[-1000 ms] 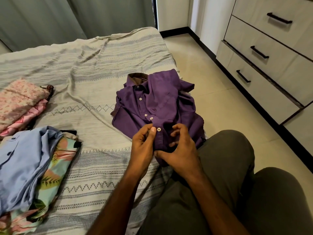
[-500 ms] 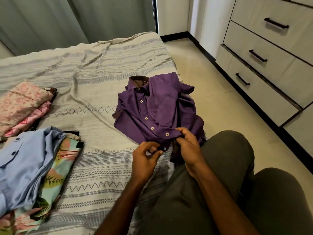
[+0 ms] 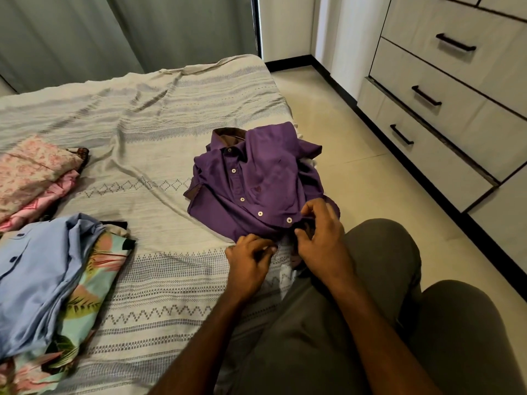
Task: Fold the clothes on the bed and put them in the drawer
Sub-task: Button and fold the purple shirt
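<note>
A: Where the purple shirt (image 3: 256, 183) lies bunched near the right edge of the bed (image 3: 159, 115), how much of it can you make out?

B: The collar, at its far end, and a row of white buttons down the front show. Its near hem is covered by the right hand (image 3: 322, 238), and a dark fold of cloth runs under that hand, so I cannot tell where the shirt ends.

A: Is that hand holding it?

B: Its fingers (image 3: 310, 208) are curled over the hem beside the nearest button, with the thumb tucked below; it looks like a pinch on the cloth, though the contact itself is hidden.

A: And the left hand (image 3: 251, 260)?

B: It rests on the bed just near of the shirt, fingers bent inward. Whether they grip the shirt's edge or only touch the bedspread I cannot tell.

A: What else is cut off?

B: A blue shirt (image 3: 37, 277) lying over a floral garment (image 3: 94, 283) at the near left runs out of view, as does a pink stack (image 3: 31, 178) beyond it. Something dark peeks from under each pile, too small to name.

A: The drawers?

B: A dresser (image 3: 445, 89) stands on the right across the floor, its drawer fronts closed, with dark handles; its right side is out of view. The person's knees fill the near right.
</note>
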Available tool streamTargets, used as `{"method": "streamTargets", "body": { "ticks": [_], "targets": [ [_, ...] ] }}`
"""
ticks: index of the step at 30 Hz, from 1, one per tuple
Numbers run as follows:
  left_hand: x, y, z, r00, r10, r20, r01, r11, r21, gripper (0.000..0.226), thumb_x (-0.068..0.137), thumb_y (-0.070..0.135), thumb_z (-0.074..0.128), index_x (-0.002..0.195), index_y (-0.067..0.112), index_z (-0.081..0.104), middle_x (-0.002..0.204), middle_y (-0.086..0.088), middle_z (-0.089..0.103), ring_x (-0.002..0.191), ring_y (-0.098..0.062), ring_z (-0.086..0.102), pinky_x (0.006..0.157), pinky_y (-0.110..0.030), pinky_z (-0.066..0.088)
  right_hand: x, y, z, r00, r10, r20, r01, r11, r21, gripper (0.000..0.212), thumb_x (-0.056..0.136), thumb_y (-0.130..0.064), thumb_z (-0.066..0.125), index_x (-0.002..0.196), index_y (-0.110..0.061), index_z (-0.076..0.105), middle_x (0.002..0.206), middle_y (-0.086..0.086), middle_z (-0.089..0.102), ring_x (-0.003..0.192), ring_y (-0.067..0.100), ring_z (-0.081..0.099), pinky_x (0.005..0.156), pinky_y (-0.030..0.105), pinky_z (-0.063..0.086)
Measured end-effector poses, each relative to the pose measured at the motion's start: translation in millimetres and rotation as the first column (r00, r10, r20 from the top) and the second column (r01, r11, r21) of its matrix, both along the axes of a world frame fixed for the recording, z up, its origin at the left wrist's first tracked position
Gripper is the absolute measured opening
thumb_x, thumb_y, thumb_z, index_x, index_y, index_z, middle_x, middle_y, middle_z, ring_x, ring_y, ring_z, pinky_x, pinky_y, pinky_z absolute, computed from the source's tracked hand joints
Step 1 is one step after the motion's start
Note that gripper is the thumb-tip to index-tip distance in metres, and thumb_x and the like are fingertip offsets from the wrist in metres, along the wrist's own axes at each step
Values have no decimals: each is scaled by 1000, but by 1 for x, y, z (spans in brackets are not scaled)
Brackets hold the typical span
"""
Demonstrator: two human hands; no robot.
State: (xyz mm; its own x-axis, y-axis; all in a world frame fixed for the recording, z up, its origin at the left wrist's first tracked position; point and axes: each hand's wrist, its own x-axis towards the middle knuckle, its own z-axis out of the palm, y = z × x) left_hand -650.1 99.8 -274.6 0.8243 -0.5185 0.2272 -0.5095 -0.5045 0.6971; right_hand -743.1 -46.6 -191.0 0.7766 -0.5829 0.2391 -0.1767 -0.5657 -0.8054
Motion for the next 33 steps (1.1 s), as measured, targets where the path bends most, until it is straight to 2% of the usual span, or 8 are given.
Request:
{"method": "streamTargets", "body": {
  "ticks": [5,7,11,15,18,24,28,33],
  "targets": [
    [28,18,51,937,-130,-324,-16,912,-410,20,96,2,63,83,14,53,68,9,61,63,-9,54,58,-24,48,12,-49,13,996,47,-75,-59,984,-166,17,87,-4,64,97,-19,64,107,-1,53,97,15,56,87,29,52],
    [51,23,78,917,-188,-352,22,905,-426,21,96,-6,58,83,10,51,60,12,60,55,-2,54,54,-16,46,25,-69,23,977,114,-181,-149,970,-192,23,85,-4,64,98,-22,67,110,-1,55,99,17,57,89,31,52],
    [98,27,117,820,-324,-472,101,893,-438,7,86,3,67,91,3,63,68,-3,67,58,-14,66,54,-22,54,54,-87,42,943,115,-312,-208,936,-284,28,85,-3,54,104,-21,62,105,2,64,88,22,62,83,41,57],
    [127,33,133,750,-338,-569,150,924,-351,23,73,2,74,93,-4,68,73,-8,70,67,-14,68,61,-20,55,68,-98,49,930,273,-247,-239,958,159,24,97,-7,50,105,-20,69,111,-1,68,101,21,63,88,33,52],
    [143,39,141,754,-332,-567,233,942,-241,23,66,9,81,86,0,73,72,-9,69,67,-11,66,63,-17,52,65,-108,59,870,460,-177,-362,840,404,13,94,-19,68,106,-16,73,108,4,71,107,20,67,97,35,54],
    [163,47,151,709,-393,-585,321,919,-229,45,54,40,96,81,10,77,77,-11,70,74,-14,66,70,-19,53,75,-127,72,736,550,-395,-404,825,395,18,85,-6,75,102,-13,75,106,12,71,102,28,65,84,34,53],
    [173,32,166,801,-307,-515,210,948,-239,21,75,20,86,82,4,74,79,-15,68,76,-17,64,76,-31,50,87,-126,91,714,669,-204,-400,630,666,39,87,-25,73,112,4,69,105,19,69,98,29,66,90,36,53],
    [178,6,206,992,13,-125,-62,913,-403,8,84,9,79,81,11,72,76,-8,63,74,-14,59,73,-30,47,119,-101,123,940,340,-37,-302,873,382,17,95,-20,67,100,-6,75,95,8,73,87,20,67,83,35,52]
  ]
}}
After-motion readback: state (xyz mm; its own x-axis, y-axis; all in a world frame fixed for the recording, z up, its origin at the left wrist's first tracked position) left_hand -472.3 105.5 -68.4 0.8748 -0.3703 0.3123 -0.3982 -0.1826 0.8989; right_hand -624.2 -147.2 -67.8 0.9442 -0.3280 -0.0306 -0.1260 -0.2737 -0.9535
